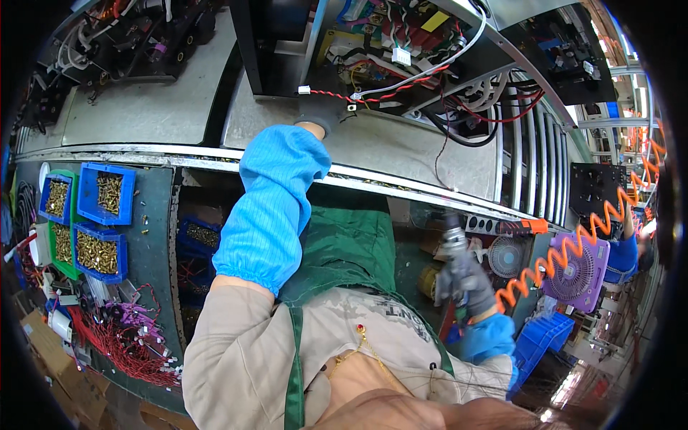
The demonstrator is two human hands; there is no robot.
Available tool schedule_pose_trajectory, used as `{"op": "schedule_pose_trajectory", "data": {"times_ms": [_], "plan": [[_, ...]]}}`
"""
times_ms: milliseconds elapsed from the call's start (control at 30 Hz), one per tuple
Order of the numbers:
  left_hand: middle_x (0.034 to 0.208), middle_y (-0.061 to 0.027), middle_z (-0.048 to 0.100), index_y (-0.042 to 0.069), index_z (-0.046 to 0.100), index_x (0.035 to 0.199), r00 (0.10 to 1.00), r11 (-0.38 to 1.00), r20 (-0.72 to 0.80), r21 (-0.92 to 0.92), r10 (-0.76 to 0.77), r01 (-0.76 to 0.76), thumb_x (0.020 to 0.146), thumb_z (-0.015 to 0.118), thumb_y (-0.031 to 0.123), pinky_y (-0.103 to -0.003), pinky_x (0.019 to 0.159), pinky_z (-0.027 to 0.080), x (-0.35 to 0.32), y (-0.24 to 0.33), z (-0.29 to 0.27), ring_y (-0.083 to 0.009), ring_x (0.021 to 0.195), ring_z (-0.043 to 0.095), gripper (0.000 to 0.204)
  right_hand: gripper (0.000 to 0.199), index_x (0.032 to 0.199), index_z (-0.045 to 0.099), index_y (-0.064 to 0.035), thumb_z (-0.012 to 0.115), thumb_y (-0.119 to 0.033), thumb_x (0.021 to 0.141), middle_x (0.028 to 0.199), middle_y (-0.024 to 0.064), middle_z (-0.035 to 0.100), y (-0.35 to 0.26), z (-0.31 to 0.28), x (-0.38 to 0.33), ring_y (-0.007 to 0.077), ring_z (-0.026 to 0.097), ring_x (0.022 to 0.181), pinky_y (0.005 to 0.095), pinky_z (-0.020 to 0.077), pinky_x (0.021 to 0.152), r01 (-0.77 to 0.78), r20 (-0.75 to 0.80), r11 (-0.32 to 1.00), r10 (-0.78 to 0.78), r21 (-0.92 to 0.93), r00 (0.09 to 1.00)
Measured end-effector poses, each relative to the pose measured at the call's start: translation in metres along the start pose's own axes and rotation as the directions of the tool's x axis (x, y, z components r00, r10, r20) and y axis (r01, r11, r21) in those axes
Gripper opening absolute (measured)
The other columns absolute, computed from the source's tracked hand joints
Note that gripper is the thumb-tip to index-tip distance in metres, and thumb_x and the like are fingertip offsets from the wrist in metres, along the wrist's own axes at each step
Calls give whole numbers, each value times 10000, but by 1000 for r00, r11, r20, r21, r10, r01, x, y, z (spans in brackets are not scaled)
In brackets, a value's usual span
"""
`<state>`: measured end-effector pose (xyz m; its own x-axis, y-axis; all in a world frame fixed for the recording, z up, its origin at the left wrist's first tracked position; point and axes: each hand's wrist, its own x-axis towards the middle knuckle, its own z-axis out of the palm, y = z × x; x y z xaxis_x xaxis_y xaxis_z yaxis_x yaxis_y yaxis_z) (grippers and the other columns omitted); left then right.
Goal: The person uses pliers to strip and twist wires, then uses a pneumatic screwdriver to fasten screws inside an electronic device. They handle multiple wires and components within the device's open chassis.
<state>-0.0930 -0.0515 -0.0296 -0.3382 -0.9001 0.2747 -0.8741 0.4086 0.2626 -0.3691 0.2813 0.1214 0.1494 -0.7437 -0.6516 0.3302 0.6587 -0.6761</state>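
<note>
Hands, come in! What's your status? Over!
Left hand at the open electronics chassis, grip unclear. Right hand gripping a blurred power tool, clear of the chassis. Red twisted wires near the left hand.

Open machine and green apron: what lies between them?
In the head view, a grey metal plate and a pale rail lie between the open machine and the green apron.

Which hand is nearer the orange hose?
Right. The right hand is just left of the hose's lower end; the left hand is much farther off, at the open machine.
</note>
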Motion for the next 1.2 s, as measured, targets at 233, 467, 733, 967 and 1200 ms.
{"op": "schedule_pose_trajectory", "data": {"times_ms": [233,467,733,967,1200], "plan": [[809,-83,668,158,694,831,985,989,169,141,9,-34,834,474,352,-445,620,469,3,5,-6,-274,740,642,292,1038,1443,75,-244,714,-360,634,846,137,540,16,118,104,188,552,530,310,510,450,208,185,961,-241,183,953],[867,-111,665,118,689,857,976,999,216,32,-1,-6,788,510,187,-406,660,513,3,11,-27,-273,801,649,204,928,1441,85,-220,637,-279,697,818,111,545,-16,166,160,162,567,526,288,522,455,379,44,925,-378,-30,925],[771,-107,662,121,701,813,996,998,82,47,44,-48,821,500,349,-426,624,477,1,2,-5,-294,718,639,304,934,1440,106,-211,635,-270,673,796,105,539,-14,174,144,151,544,514,281,507,453,331,-37,931,-340,-153,940],[878,-156,646,88,673,890,951,997,309,66,7,-29,811,529,299,-430,667,474,1,7,-26,-313,792,626,267,898,1438,137,-198,597,-196,666,833,114,542,-17,179,160,151,541,521,262,476,440,299,-24,934,-309,-197,951],[884,-156,644,85,670,890,972,998,233,50,14,-26,811,528,294,-430,670,473,1,6,-16,-313,797,624,265,860,1435,135,-200,621,-210,725,873,139,551,-4,161,175,171,545,544,277,483,436,349,126,922,-371,167,920]]}}
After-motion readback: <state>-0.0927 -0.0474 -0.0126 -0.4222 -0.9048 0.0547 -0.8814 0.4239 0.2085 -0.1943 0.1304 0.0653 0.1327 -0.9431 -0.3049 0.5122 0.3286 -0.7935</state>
